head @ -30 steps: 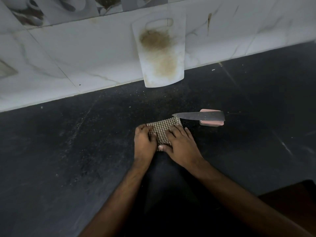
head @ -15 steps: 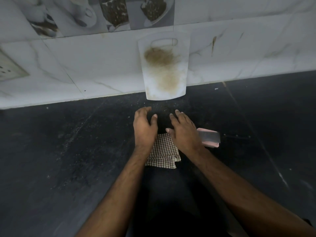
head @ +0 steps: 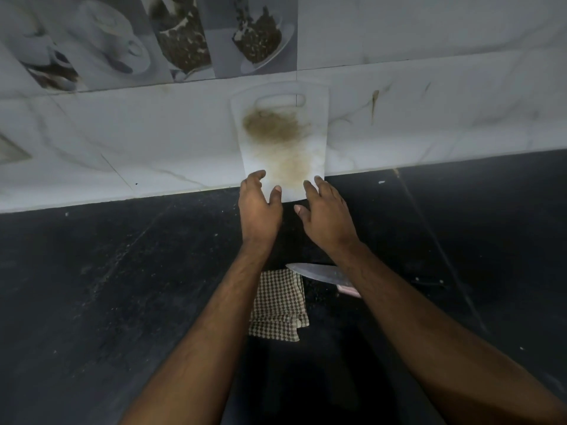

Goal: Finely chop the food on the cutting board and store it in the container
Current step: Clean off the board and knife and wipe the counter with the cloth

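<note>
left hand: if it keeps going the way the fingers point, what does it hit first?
Likely the lower left edge of the white cutting board leaning on the tiled wall. The left hand points up at it with fingertips overlapping that edge; actual contact can't be told from this view.

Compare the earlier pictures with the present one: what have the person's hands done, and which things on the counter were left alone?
Both hands let go of the checked cloth and reached forward to the cutting board leaning against the tiled wall. The left hand and right hand now meet its lower corners, fingers spread, no firm grip visible yet. The cloth, the knife and the board itself have not moved.
</note>
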`<state>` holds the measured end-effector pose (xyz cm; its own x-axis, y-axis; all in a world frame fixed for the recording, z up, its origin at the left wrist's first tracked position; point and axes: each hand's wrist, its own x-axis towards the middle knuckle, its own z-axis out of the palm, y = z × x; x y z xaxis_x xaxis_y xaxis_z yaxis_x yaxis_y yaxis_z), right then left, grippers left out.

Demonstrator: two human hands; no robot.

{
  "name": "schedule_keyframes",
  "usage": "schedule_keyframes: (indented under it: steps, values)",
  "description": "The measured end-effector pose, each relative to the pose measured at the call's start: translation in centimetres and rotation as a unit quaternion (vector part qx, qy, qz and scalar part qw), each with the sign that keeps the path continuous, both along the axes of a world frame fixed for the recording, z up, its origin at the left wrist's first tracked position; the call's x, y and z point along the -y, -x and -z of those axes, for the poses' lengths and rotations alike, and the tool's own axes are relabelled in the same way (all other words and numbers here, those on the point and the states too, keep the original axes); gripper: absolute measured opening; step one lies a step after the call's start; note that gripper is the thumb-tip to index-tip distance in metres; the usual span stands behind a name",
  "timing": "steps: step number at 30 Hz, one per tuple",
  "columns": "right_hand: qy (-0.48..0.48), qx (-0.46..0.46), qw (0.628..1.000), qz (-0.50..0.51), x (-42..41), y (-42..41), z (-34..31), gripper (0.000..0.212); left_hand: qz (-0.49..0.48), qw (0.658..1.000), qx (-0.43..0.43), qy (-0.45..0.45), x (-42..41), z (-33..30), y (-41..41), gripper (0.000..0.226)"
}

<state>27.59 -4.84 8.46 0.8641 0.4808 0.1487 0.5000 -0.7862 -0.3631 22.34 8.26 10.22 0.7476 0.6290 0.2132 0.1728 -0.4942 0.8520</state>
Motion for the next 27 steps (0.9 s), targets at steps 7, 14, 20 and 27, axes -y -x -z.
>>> schedule_keyframes:
  steps: [7, 14, 20, 27]
  values:
    - [-0.119, -0.061, 0.989, 0.067, -2.2, -6.3, -2.0, 0.071, 0.056, 0.995, -0.007, 0.082, -1.2, -1.9, -5.0, 0.091]
    - [-0.290, -0.215, 0.925, 0.119, -2.4, -11.1, -3.4, 0.063, 0.037, 0.971, -0.048, 0.233, -4.3, -1.6, -8.4, 0.130]
    - [-0.317, -0.236, 0.917, 0.063, -1.9, -11.1, -2.7, 0.057, 0.036, 0.965, -0.032, 0.257, -5.4, -0.7, -8.5, 0.103]
    - [-0.400, -0.189, 0.894, 0.074, -1.1, -7.6, -3.9, 0.055, 0.028, 0.993, -0.029, 0.115, -4.6, -1.7, -5.5, 0.090]
